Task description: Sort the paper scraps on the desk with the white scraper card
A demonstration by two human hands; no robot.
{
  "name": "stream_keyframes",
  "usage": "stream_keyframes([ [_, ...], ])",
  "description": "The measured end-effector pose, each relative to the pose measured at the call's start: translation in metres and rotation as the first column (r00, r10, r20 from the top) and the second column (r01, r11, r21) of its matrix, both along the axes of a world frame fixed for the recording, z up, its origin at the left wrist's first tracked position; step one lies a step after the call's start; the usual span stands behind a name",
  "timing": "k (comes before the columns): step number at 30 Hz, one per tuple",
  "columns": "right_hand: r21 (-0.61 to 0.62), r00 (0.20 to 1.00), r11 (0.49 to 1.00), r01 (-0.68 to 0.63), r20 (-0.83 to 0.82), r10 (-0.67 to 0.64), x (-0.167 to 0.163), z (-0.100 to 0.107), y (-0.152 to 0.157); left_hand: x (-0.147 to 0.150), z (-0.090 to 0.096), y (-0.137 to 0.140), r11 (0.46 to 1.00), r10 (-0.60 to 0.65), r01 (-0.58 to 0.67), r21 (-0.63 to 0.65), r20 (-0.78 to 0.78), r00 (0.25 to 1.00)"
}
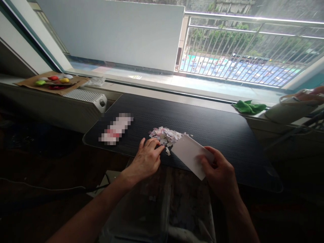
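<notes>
A small heap of torn paper scraps (165, 135), white with pink bits, lies on the dark tabletop (217, 128). My left hand (148, 157) is at the heap's near left edge, palm down, with its fingers bent and apart and nothing seen in them. In my right hand (221, 168) is a blank white card (188, 155), gripped at its right end between thumb and fingers. The card tilts over the table, its far corner at the right side of the heap. One loose scrap (167, 151) sits between my left fingers and the card.
A blurred-out pale and red item (116, 130) lies at the table's left. Below the near edge stands a clear plastic bin (141, 209). A green cloth (249, 107) and a light bucket (288, 108) are at the right; a heater (87, 99) and a cardboard sheet (76, 81) are at the left.
</notes>
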State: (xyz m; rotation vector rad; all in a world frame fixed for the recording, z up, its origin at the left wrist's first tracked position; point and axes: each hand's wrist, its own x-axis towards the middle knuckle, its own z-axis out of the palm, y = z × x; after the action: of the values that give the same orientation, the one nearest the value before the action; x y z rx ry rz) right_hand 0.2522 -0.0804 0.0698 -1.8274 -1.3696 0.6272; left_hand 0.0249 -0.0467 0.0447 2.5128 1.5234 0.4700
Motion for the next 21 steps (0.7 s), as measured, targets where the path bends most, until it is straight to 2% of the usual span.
stream_keyframes([
  [8,0.024,0.998,1.0,0.001,0.066,-0.002,0.007,-0.001,0.005,0.001,0.001,-0.01,0.999,-0.045,0.045,-0.007,-0.06,0.997],
  [14,0.001,0.996,0.996,-0.085,-0.034,0.085,0.001,-0.002,0.003,-0.003,-0.001,-0.017,0.999,-0.028,0.029,0.017,-0.05,0.998],
  [18,0.014,0.999,1.0,-0.018,0.052,0.018,0.003,0.0,0.0,-0.003,-0.004,-0.019,0.998,-0.046,0.048,0.028,-0.048,0.998],
  [21,0.027,0.999,0.999,-0.032,0.035,0.031,0.003,0.002,-0.002,-0.004,-0.003,-0.019,0.998,-0.053,0.054,0.021,-0.048,0.997],
])
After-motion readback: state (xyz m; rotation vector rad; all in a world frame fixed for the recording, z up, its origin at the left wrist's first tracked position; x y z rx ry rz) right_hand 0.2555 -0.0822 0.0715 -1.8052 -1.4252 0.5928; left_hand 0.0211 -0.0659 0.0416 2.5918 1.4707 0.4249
